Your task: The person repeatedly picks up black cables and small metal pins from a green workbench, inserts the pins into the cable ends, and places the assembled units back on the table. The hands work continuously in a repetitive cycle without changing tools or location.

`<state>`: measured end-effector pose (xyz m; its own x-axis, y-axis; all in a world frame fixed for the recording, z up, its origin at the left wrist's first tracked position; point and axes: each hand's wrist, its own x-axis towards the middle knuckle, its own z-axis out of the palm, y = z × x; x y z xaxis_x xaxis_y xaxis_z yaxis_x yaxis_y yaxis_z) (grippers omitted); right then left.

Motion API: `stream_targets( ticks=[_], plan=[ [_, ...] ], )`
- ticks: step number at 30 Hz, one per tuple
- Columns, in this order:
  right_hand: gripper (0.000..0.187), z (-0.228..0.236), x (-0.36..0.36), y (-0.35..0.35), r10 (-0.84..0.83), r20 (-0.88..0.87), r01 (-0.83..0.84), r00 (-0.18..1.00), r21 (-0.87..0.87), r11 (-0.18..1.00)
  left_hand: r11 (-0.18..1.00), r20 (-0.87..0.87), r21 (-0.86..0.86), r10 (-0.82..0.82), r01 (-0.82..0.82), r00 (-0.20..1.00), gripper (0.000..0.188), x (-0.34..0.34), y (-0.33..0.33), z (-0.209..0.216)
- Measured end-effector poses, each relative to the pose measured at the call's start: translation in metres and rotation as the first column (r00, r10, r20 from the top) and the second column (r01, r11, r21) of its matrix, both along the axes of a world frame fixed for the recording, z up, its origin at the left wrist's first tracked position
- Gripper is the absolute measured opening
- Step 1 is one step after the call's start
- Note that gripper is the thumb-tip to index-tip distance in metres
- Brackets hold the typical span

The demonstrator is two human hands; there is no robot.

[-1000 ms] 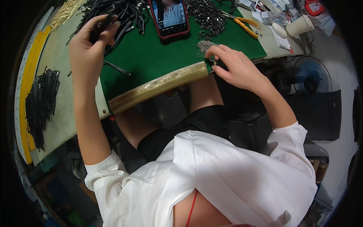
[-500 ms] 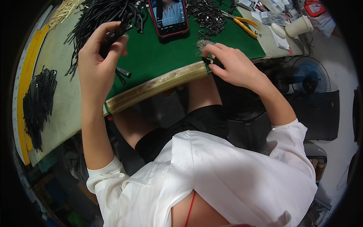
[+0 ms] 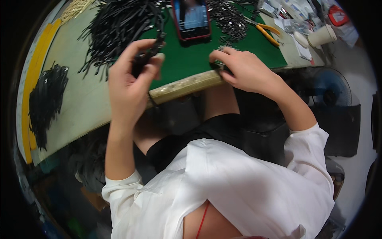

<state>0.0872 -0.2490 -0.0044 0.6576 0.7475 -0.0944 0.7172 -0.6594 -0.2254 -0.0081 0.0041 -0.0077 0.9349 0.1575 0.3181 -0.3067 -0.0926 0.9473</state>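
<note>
My left hand [image 3: 133,77] is closed around a bunch of narrow black straps [image 3: 148,55], raised over the near left of the green mat [image 3: 179,59]. A loose strap end dangles below it, past a gold mesh-covered roll [image 3: 187,85] along the table's front edge. At the roll's right end, my right hand [image 3: 244,71] is curled, thumb and fingers drawn together beside a small heap of tiny metal pieces [image 3: 223,48]. Something small and dark shows at its fingertips, too unclear to name.
A large heap of black straps [image 3: 123,34] lies at the back left, a smaller bundle [image 3: 47,105] by a yellow strip [image 3: 38,73]. Behind the mat are a phone [image 3: 193,24], black hardware bits [image 3: 230,22], orange-handled pliers [image 3: 268,34] and a cup [image 3: 321,36]. A fan [image 3: 332,91] stands right.
My left hand has moved right and down with the straps, now in front of the roll's left part. My right hand has shifted slightly toward the tiny metal pieces. The whole view has shifted a little.
</note>
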Motion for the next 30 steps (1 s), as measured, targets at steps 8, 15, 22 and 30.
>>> stream_targets(
  ticks=[8, 15, 22, 30],
  plan=[
    [0.034, 0.039, -0.043, 0.034, 0.246, -0.783, 0.487, 0.571, 0.564, 0.667, 0.872, 0.257, 0.428, 0.134, -0.237, 0.957, 0.03, -0.011, -0.018, -0.007],
    [0.036, 0.035, -0.051, 0.046, 0.314, -0.823, 0.615, 0.473, 0.564, 0.552, 0.854, 0.325, 0.451, 0.113, -0.259, 0.939, 0.035, -0.01, -0.019, -0.008],
    [0.031, 0.038, -0.053, 0.049, 0.346, -0.881, 0.707, 0.321, 0.467, 0.531, 0.78, 0.392, 0.542, 0.093, -0.312, 0.915, 0.038, -0.01, -0.018, -0.009],
    [0.031, 0.016, -0.059, 0.06, 0.071, -0.629, 0.474, 0.774, 0.651, 0.593, 0.671, 0.444, 0.653, 0.034, -0.35, 0.895, 0.042, -0.005, -0.007, -0.013]
  ],
)
